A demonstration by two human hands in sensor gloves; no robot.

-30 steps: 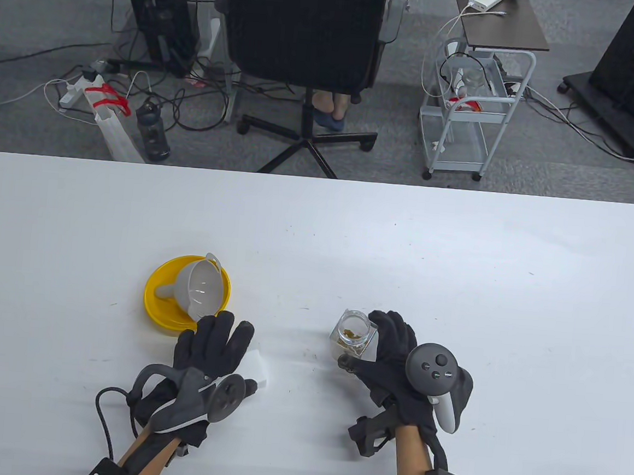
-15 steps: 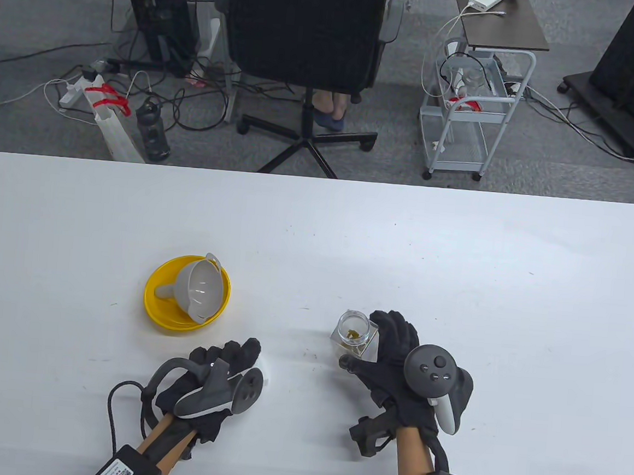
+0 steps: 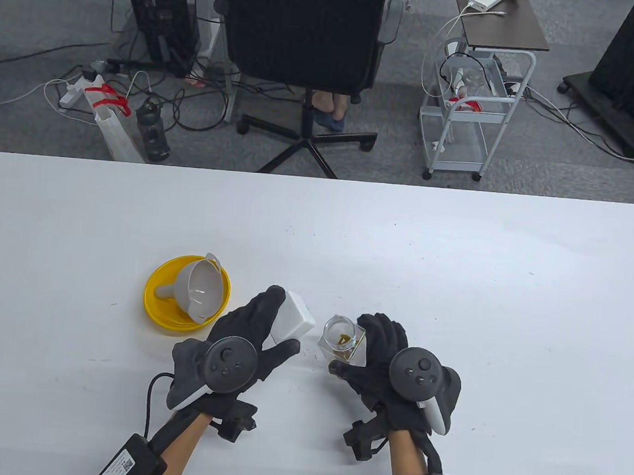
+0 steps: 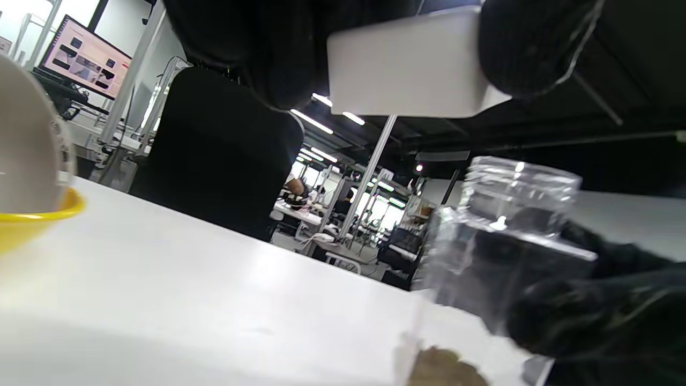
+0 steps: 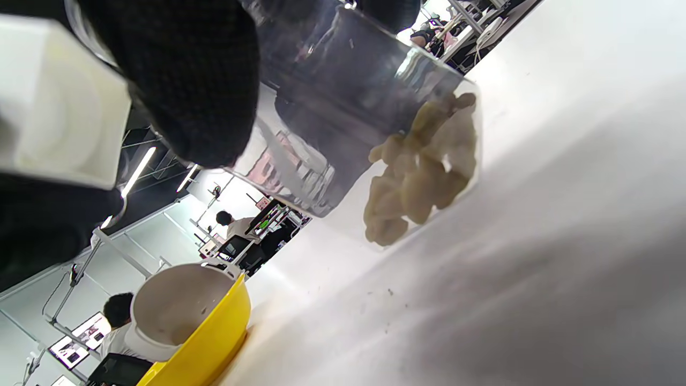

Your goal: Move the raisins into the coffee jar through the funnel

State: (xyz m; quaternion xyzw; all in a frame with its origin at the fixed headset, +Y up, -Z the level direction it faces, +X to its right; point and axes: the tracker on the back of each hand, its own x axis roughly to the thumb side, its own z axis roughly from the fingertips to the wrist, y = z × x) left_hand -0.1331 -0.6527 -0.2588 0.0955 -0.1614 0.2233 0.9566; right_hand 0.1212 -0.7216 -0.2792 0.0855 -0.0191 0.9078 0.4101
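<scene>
Table view showed the left hand (image 3: 243, 341) holding a white lid (image 3: 293, 317) in its fingers, just beside the open jar (image 3: 341, 339) of raisins (image 5: 423, 171) gripped by the right hand (image 3: 389, 358) near the worktop's (image 3: 458, 248) front edge; the funnel (image 3: 199, 288) lay in the yellow bowl (image 3: 158, 313).

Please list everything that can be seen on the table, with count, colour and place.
jar: one, clear, open, right of centre, gripped by the right hand
raisins: a small heap, tan, at the bottom of the jar
lid: one, white, square, held above the table just left of the jar
funnel: one, pale grey, lying on its side in the bowl
bowl: one, yellow, left of centre
table: one, white
left hand: black glove, grips the lid
right hand: black glove, grips the jar
</scene>
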